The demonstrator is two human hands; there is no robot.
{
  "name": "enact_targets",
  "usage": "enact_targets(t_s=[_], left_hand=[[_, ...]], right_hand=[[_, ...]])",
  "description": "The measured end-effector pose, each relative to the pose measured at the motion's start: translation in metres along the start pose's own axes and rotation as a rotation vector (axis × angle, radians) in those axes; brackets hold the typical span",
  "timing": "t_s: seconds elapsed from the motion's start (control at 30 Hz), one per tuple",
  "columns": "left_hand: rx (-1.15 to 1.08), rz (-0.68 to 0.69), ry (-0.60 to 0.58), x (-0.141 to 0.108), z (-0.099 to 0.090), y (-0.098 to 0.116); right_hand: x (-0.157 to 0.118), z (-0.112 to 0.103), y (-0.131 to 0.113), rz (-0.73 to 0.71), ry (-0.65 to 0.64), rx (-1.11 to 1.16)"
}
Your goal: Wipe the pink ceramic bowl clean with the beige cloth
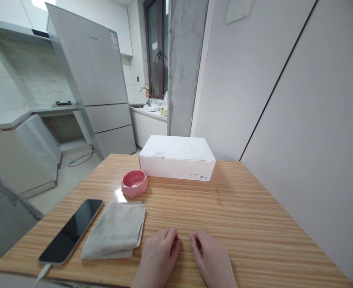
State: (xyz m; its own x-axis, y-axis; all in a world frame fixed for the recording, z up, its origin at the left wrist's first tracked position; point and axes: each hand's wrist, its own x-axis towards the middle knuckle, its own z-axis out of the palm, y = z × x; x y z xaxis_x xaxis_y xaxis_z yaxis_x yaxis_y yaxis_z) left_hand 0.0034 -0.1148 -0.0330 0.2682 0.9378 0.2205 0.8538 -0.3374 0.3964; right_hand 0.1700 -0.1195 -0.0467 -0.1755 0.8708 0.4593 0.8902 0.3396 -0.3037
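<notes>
Across the lower part of the view spreads a wood-grained tabletop [248,224], its stripes running mostly from side to side. Beyond it, at the left, stands a tall pale refrigerator [95,60]; it bears a small brand mark and a blue-and-white label [113,39], both too small to read.

Near the far edge of the tabletop lies a white box [176,156], its long axis running left to right and a long side facing the person. Small dark print [199,177] with a square code sits low at the right of that side, illegible at this size. The lid has faint scuffs.

Nearer, at the left, a folded grey-beige cloth [116,230] lies flat, soft and matte, its layered edges showing at the right and near sides. Just right of it rests the left hand [160,256], and the right hand [214,258] is beside that, apart from it. Each grip is curled inward, fingers close together; whether anything is inside cannot be told.

Left of the cloth, a phone [71,232] lies screen up, dark and glossy, its long axis slanting from near left to far right. Behind the cloth sits an upright, faceted pink bowl [134,184], near the box's left end. A white cable [43,274] meets the phone's near end.
</notes>
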Motion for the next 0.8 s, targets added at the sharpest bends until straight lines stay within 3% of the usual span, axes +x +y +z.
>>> enact_targets(t_s=[0.5, 0.63, 0.7, 0.8], left_hand=[[0.035, 0.028, 0.009, 0.001, -0.001, 0.001], [-0.008, -0.022, -0.006, -0.002, 0.000, 0.006], [-0.104, -0.058, -0.044, -0.005, -0.007, 0.008], [-0.402, -0.060, -0.157, -0.001, -0.035, -0.001]], right_hand=[[0.000, 0.000, -0.001, -0.020, -0.012, -0.023], [-0.001, 0.001, -0.001, -0.009, -0.031, -0.034], [-0.002, 0.002, 0.000, 0.000, -0.048, -0.035], [-0.003, 0.003, 0.000, -0.001, -0.055, -0.031]])
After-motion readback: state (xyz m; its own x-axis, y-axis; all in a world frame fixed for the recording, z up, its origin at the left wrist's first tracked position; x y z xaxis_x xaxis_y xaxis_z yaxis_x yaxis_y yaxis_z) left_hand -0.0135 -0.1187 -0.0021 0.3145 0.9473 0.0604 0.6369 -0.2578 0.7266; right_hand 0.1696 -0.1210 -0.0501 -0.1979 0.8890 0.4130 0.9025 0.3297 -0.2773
